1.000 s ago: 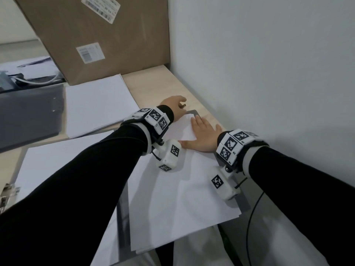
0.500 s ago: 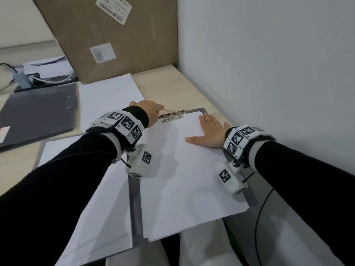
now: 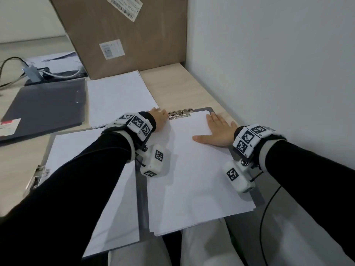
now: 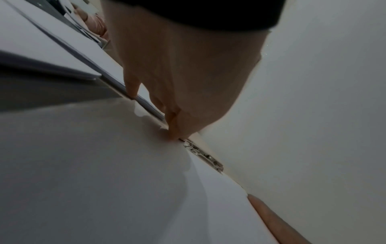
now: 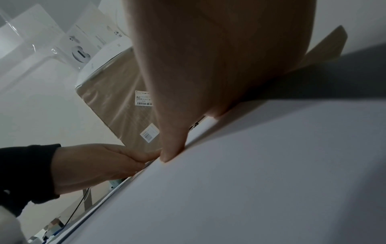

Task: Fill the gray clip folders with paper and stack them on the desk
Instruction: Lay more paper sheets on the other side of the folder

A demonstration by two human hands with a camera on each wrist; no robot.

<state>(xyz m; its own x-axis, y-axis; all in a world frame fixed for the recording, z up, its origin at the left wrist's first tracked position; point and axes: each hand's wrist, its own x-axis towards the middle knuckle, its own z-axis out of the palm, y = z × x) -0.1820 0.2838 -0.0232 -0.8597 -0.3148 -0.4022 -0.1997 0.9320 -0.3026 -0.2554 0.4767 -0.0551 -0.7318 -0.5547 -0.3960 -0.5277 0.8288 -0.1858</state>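
An open gray folder (image 3: pixel 141 198) lies on the desk (image 3: pixel 184 89) in front of the person. Each half of it carries white paper: a sheet pile on the left half (image 3: pixel 92 169) and a pile on the right half (image 3: pixel 192 179). The right pile reaches up to the metal clip (image 3: pixel 180 113) at the far edge, but I cannot tell if the clip already bites it. The right hand (image 3: pixel 219 129) lies flat, fingers straight, and presses the right pile down near its far corner. The left hand (image 3: pixel 159 114) is at the left end of the clip; its fingertips touch there, with fingers rather straight, and it grips nothing that I can see.

One closed folder (image 3: pixel 46 106) lies far left on the desk, and a loose paper stack (image 3: pixel 119 96) is beside it. So I judge the work is in the middle: this folder needs clamping, closing and stacking.

Room is tight on the right, where the wall (image 3: pixel 269 73) runs just beside the folder edge. A cardboard box (image 3: pixel 124 35) stands behind. The near edges of the paper hang over the desk edge above the lap, so they may slip. The free space is on the left.
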